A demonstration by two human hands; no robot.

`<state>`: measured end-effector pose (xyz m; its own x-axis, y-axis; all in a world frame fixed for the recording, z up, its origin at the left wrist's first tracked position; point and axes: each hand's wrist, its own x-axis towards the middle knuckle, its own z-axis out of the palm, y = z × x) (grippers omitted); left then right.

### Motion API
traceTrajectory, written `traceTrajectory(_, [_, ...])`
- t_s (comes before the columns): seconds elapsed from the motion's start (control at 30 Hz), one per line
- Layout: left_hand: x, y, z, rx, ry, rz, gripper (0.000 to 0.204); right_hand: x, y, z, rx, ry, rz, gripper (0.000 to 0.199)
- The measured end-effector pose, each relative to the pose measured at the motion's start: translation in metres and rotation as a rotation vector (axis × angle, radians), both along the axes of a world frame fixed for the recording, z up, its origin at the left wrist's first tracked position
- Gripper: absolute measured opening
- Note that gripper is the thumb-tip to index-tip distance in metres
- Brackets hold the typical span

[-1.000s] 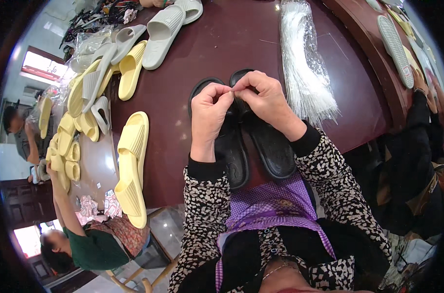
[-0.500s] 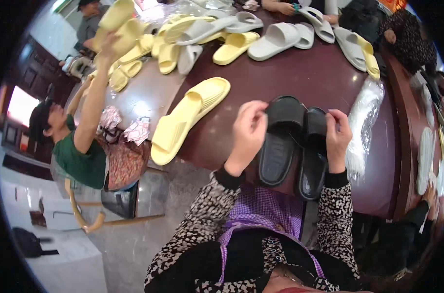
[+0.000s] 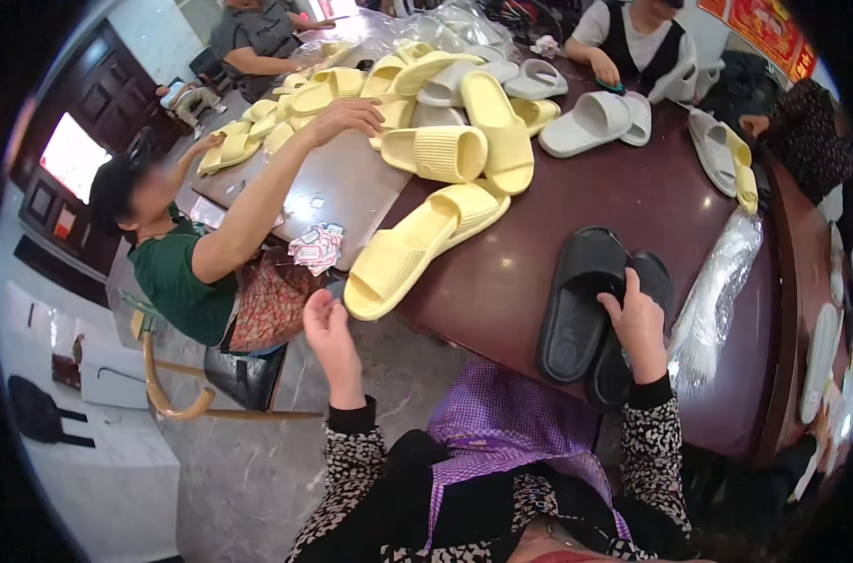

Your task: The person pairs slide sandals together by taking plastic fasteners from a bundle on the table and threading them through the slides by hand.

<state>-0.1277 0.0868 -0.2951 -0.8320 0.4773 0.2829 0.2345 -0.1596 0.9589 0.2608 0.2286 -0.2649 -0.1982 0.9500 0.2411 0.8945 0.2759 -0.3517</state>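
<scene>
Two black slide sandals [image 3: 576, 305] lie side by side at the near edge of a dark brown table [image 3: 651, 202]. My right hand [image 3: 637, 324] rests on them, fingers curled over the gap between the two, gripping the pair. My left hand [image 3: 328, 328] is raised off the table to the left, over the floor, fingers loosely apart and holding nothing. It is close to the heel of a long yellow slide sandal [image 3: 417, 249] that overhangs the table's edge.
A stack of clear plastic bags [image 3: 717, 296] lies right of the black sandals. Many yellow and pale grey sandals [image 3: 464, 103] cover the far table. A seated person in a green top [image 3: 178, 267] reaches across them; other people work at the far side.
My head has turned left. My left hand has come off the black sandals and moved out left past the table's edge. My right hand stays on the pair.
</scene>
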Motion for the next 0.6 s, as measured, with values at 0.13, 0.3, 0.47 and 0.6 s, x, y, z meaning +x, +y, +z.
traceTrajectory(0.13, [0.012,0.008,0.015,-0.058,0.291,0.082,0.038,-0.006,0.013,-0.017,0.054,-0.073,-0.029,0.04])
traceTrajectory(0.3, [0.016,0.01,0.028,-0.059,0.485,0.052,0.037,0.006,0.01,-0.004,0.151,-0.036,0.014,0.038])
traceTrajectory(0.47, [0.009,0.011,0.02,-0.096,0.605,0.107,0.036,0.042,0.022,0.049,0.253,-0.022,-0.029,0.046])
traceTrajectory(0.6, [0.007,0.015,0.017,-0.246,0.731,0.158,0.036,0.157,0.06,0.08,0.257,-0.209,-0.302,0.047])
